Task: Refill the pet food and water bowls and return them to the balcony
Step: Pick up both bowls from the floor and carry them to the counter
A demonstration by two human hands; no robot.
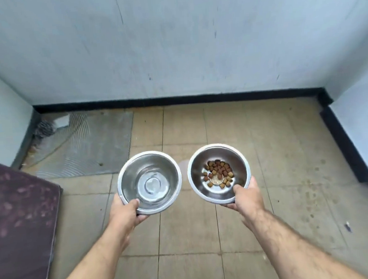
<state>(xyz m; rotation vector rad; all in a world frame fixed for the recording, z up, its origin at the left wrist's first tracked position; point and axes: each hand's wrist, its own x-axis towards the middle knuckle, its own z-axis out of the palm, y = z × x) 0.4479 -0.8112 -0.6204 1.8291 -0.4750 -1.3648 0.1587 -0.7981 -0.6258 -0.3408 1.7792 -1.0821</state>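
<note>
Fingers of left hand [124, 211] and right hand [247, 197] are hiding under the bowls; purple mat [16, 220] is running off the left edge.

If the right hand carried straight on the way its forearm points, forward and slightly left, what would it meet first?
Nothing close: the right hand, gripping the kibble bowl, has only bare tiled floor ahead, then the black skirting and wall. Depth is hard to judge.

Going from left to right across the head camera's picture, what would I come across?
Dark purple cushion → left hand → steel bowl of water → steel bowl of kibble → right hand → black skirting along the right wall.
</note>
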